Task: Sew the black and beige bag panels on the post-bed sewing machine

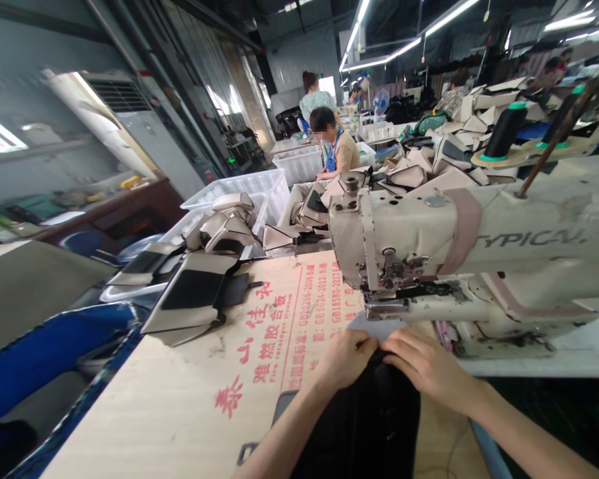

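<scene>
A black fabric piece (374,419) hangs from my two hands toward the front edge of the view, below the sewing machine. My left hand (347,359) is closed, its fingers pinching the upper edge of the fabric. Close beside it, my right hand (419,362) also grips that edge, thumb and fingers pressed together. Just past my fingertips a light grey piece (377,327) shows under the head of the sewing machine (404,246); whether it is joined to the black fabric I cannot tell. The needle area is partly hidden.
On the printed plywood table (194,399) lies a beige and black sewn piece (194,289). White plastic bins (274,199) hold more such pieces. A blue-lined container (70,359) stands at left. Black thread cones (504,133) rise behind the machine. A co-worker (342,150) sits beyond.
</scene>
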Tool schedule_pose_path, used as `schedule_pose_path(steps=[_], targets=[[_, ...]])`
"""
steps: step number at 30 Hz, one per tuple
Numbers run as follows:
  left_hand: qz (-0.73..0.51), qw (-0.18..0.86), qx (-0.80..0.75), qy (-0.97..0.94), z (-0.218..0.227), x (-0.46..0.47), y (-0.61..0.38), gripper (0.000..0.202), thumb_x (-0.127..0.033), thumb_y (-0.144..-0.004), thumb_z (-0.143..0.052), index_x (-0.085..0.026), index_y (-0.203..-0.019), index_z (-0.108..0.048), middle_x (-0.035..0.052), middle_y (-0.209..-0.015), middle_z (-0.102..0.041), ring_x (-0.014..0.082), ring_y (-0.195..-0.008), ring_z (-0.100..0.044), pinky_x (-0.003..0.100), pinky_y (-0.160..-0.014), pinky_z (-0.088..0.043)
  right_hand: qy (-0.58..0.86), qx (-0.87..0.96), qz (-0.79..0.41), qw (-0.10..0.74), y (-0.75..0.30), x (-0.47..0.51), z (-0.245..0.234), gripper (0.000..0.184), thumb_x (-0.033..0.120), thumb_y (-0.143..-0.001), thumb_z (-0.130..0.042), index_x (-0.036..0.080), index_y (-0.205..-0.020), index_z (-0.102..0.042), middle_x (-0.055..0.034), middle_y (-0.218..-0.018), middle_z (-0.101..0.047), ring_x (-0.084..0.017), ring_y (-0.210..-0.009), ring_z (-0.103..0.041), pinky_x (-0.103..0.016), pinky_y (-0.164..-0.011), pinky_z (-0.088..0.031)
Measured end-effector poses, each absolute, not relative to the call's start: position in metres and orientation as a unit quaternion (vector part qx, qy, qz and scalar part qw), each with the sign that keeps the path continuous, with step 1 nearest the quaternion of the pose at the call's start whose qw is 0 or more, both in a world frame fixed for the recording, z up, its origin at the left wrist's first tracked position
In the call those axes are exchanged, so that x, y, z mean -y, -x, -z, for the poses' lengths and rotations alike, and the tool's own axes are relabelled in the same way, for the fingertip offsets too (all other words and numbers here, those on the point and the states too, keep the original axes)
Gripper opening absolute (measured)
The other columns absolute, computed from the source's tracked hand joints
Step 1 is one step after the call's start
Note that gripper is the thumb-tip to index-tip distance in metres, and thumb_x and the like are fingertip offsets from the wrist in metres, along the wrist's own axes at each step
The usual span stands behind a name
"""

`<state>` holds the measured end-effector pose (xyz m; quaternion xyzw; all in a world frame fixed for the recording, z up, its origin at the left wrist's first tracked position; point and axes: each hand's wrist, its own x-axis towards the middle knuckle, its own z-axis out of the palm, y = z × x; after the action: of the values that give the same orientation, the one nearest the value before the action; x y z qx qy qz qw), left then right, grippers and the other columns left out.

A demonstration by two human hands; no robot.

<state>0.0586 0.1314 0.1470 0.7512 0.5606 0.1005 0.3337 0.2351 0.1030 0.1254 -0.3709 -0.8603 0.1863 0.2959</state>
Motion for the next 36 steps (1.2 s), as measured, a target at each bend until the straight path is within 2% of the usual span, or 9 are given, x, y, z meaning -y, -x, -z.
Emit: schedule_pose_path(steps=[4,8,11,16,22,28,30,33,36], targets=[[-0.188,0.291,-0.563,-0.75,-0.159,-0.116,-0.059,0.032,-0.033,-0.085,-0.037,-0.014,-0.069,-0.057,-0.0033,-0.056,-0.046,0.0087,-0.052,-0.043,0.02,-0.048,-0.032,0.372,0.851,-0.156,0.336,-0.234,-0.104,-0.121,0.014,0.022,-0.089,-0.04,0.017,-0.091,-0.053,-0.0045,-0.084,-0.055,-0.016,-0.081,-0.051,-0.032,-0.073,-0.043],[-0.266,0.239,-0.499,-0.789,-0.168,-0.093,-0.05,0.023,-0.026,-0.087,-0.04,-0.019,-0.101,-0.056,0.0017,-0.087,-0.059,0.0111,-0.076,-0.055,0.022,-0.069,-0.045,0.399,0.821,-0.159,0.375,-0.232,-0.1,-0.118,0.012,0.02,-0.089,-0.041,0.019,-0.091,-0.053,-0.0032,-0.083,-0.055,-0.015,-0.08,-0.051,-0.03,-0.073,-0.042],[-0.246,0.153,-0.446,-0.847,-0.168,-0.089,-0.046,0.024,-0.018,-0.087,-0.039,-0.019,-0.103,-0.057,0.0036,-0.095,-0.06,0.0135,-0.088,-0.054,0.026,-0.08,-0.045,0.414,0.805,-0.167,0.391,-0.23,-0.097,-0.118,0.012,0.021,-0.089,-0.042,0.019,-0.09,-0.053,-0.0031,-0.083,-0.055,-0.015,-0.08,-0.052,-0.029,-0.073,-0.042],[-0.186,0.087,-0.401,-0.893,-0.169,-0.098,-0.047,0.023,-0.014,-0.087,-0.036,-0.016,-0.094,-0.058,0.0039,-0.085,-0.059,0.0145,-0.08,-0.052,0.028,-0.074,-0.047,0.414,0.802,-0.172,0.395,-0.23,-0.099,-0.12,0.013,0.025,-0.088,-0.043,0.019,-0.092,-0.054,-0.0029,-0.083,-0.056,-0.014,-0.08,-0.054,-0.028,-0.072,-0.044],[-0.234,0.148,-0.442,-0.853,-0.169,-0.102,-0.052,0.018,-0.011,-0.085,-0.038,-0.016,-0.089,-0.054,0.0047,-0.089,-0.056,0.0151,-0.086,-0.052,0.028,-0.076,-0.046,0.4,0.83,-0.194,0.338,-0.234,-0.105,-0.128,0.015,0.021,-0.089,-0.04,0.019,-0.098,-0.053,-0.004,-0.094,-0.055,-0.015,-0.088,-0.053,-0.029,-0.077,-0.045],[-0.253,0.197,-0.47,-0.822,-0.165,-0.105,-0.049,0.018,-0.016,-0.086,-0.038,-0.016,-0.087,-0.056,0.0039,-0.086,-0.057,0.0138,-0.081,-0.054,0.027,-0.074,-0.046,0.418,0.81,-0.195,0.362,-0.224,-0.11,-0.122,0.018,0.023,-0.09,-0.039,0.019,-0.085,-0.056,-0.0022,-0.081,-0.057,-0.014,-0.079,-0.054,-0.027,-0.069,-0.043],[-0.251,0.213,-0.48,-0.813,-0.163,-0.102,-0.04,0.019,-0.019,-0.085,-0.041,-0.017,-0.097,-0.056,0.0045,-0.091,-0.059,0.0142,-0.082,-0.055,0.029,-0.076,-0.047,0.421,0.803,-0.197,0.372,-0.222,-0.111,-0.12,0.018,0.023,-0.09,-0.039,0.019,-0.083,-0.056,-0.0016,-0.078,-0.057,-0.014,-0.076,-0.054,-0.026,-0.066,-0.043],[-0.227,0.263,-0.472,-0.811,-0.159,-0.1,-0.023,0.037,-0.023,-0.084,-0.044,-0.022,-0.12,-0.046,0.0064,-0.116,-0.055,0.0175,-0.104,-0.051,0.037,-0.091,-0.042,0.413,0.799,-0.214,0.381,-0.224,-0.112,-0.118,0.02,0.024,-0.09,-0.039,0.018,-0.083,-0.057,-0.0021,-0.078,-0.057,-0.014,-0.075,-0.054,-0.026,-0.068,-0.042],[-0.179,0.343,-0.433,-0.814,-0.157,-0.109,-0.01,0.039,-0.029,-0.086,-0.039,-0.025,-0.125,-0.044,0.0029,-0.131,-0.045,0.018,-0.123,-0.035,0.04,-0.103,-0.028,0.404,0.796,-0.239,0.382,-0.225,-0.115,-0.12,0.022,0.026,-0.09,-0.039,0.018,-0.081,-0.058,-0.0024,-0.077,-0.058,-0.014,-0.074,-0.054,-0.026,-0.068,-0.042]])
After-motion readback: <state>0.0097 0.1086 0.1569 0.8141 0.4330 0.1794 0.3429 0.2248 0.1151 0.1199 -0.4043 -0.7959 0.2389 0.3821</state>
